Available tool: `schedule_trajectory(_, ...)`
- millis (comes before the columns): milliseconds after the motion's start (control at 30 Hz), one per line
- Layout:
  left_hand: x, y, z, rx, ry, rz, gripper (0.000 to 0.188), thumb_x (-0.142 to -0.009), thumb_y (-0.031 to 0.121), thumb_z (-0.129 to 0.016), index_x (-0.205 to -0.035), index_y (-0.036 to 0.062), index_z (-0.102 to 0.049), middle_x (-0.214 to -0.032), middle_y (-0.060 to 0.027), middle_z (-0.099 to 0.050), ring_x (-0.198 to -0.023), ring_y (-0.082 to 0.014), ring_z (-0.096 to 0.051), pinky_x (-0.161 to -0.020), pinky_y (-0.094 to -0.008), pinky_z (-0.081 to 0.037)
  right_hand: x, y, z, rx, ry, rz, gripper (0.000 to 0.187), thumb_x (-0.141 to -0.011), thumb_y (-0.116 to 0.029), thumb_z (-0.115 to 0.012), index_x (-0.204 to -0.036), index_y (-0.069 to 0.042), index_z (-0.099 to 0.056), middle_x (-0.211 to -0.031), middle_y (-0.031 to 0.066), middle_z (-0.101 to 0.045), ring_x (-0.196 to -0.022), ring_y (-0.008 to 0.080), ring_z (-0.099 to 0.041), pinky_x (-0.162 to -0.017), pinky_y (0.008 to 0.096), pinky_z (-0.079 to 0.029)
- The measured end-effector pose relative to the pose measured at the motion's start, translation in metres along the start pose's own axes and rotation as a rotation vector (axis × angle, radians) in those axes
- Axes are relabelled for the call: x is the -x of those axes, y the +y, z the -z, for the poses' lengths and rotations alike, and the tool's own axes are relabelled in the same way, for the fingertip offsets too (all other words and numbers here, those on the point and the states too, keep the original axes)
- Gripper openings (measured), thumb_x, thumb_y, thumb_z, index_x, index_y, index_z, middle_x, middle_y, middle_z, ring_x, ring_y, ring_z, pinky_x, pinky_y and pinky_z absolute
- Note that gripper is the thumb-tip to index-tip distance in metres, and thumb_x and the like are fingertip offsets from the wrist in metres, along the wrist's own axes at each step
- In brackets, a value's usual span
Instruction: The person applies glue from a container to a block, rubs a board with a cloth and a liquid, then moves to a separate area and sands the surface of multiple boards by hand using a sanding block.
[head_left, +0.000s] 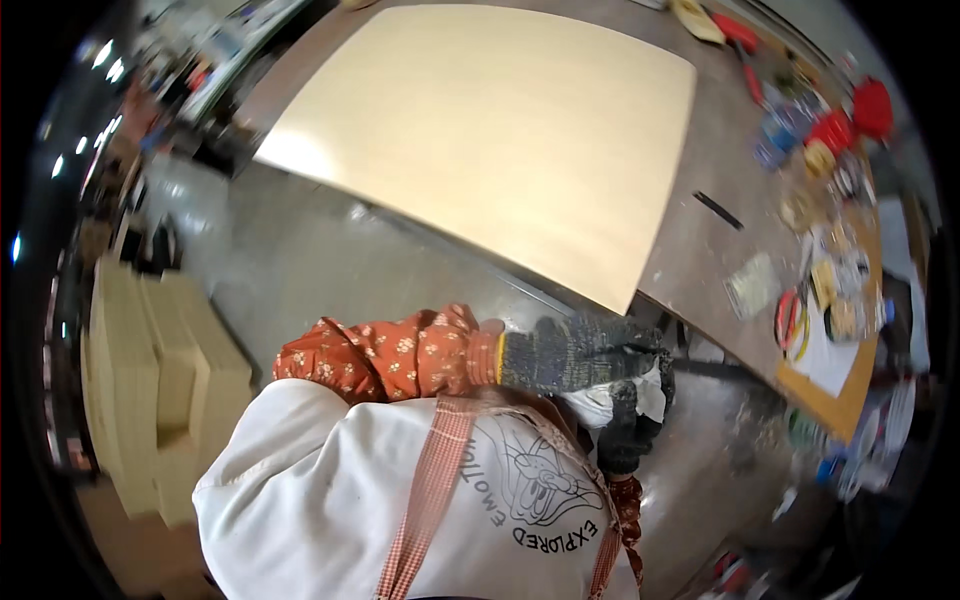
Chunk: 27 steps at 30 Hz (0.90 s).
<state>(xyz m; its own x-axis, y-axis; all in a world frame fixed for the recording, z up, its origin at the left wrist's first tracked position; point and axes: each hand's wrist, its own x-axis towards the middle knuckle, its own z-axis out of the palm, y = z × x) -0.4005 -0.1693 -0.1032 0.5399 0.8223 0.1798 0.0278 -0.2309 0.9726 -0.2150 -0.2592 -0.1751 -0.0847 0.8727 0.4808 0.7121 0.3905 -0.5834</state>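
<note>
Left hand (pixel 590 355), in a dark knit glove, meets the gloved right hand (pixel 624 435) at crumpled white material (pixel 592 407), off the tabletop (pixel 695 265), just outside its near edge; whether either grasps it cannot be told. Lifting the left hand carelessly could knock the overhanging corner of the pale panel (pixel 480 150) and shift it. The left forearm crosses the chest; the right rises from below.

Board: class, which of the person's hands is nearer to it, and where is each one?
Left. In the picture, the left hand is just below the bottom corner of the board; the right hand is lower, farther from it.
</note>
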Motion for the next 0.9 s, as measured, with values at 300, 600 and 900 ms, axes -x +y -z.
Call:
schedule_trajectory(300, -0.134, -0.032, 0.116, -0.488, -0.341, -0.542, 0.025, -0.079, 0.014, -0.056, -0.103, 0.0143, -0.063, -0.094, -0.005, -0.064, -0.092, -0.025, -0.059, -0.08, -0.0389, -0.049, -0.027, -0.076, -0.074, -0.994, 0.834, -0.923, 0.047, -0.093, -0.005, -0.043, -0.138, 0.003, -0.03, -0.142, 0.0175, -0.031, -0.124, 0.0278, -0.041, -0.1, 0.0353, -0.041)
schedule_trajectory(600, -0.14, -0.026, 0.102, -0.804, -0.65, -0.839, 0.029, -0.079, 0.012, -0.058, -0.107, 0.013, -0.063, -0.108, -0.006, -0.061, -0.111, -0.0268, -0.051, -0.098, -0.0419, -0.038, -0.113, -0.102, -0.141, -1.155, 0.86, -1.009, 0.042, -0.097, -0.014, -0.036, -0.136, 0.003, -0.032, -0.136, 0.0131, -0.04, -0.124, 0.0208, -0.041, -0.105, 0.0314, -0.032)
schedule_trajectory(900, -0.137, -0.012, 0.083, -0.659, -0.712, -0.805, 0.019, -0.085, 0.001, -0.05, -0.099, 0.0023, -0.062, -0.1, -0.0128, -0.065, -0.099, -0.0306, -0.061, -0.098, -0.0433, -0.041, -0.099, -0.024, -0.176, 0.032, 0.873, -0.775, 0.048, -0.088, 0.001, -0.035, -0.137, -0.002, -0.036, -0.141, 0.0128, -0.037, -0.125, 0.0192, -0.042, -0.104, 0.0294, -0.035)
